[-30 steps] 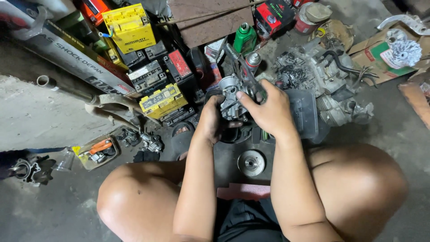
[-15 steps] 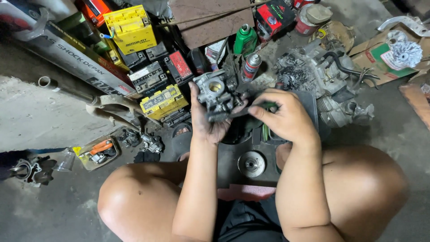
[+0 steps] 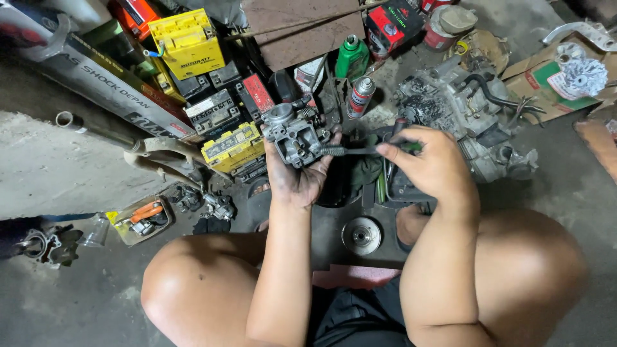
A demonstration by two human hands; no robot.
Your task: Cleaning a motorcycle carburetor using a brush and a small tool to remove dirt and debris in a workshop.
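The left hand (image 3: 297, 175) holds a carburetor (image 3: 294, 133) up over the floor (image 3: 58, 173). The carburetor sits on top of the left grip, on the palm and fingers, which curl up around its lower side. The palm is black with grime.

The right hand (image 3: 432, 166) holds a brush (image 3: 360, 150). Its grip is pinched shut on the handle end, which shows a bit of green. The brush sticks out to the left of that grip, and its bristle end touches the right side of the carburetor.

The carburetor is grey metal, lumpy and bumpy, with a boxy open space in the middle and a round hole at its top left. It looks dull and dirty. A small spring part sticks out near its top right. The brush is thin and dark.

The brush lies flat, with its long side running left to right, and its tip points left at the carburetor. The carburetor's open face points up at the camera.

Just beside the left hand lies a yellow battery (image 3: 231, 146). A green bottle (image 3: 351, 56) and a spray can (image 3: 360, 96) stand behind the brush. A greasy grey engine (image 3: 472, 109) lies past the right hand. A round metal disc (image 3: 361, 235) lies between the knees.
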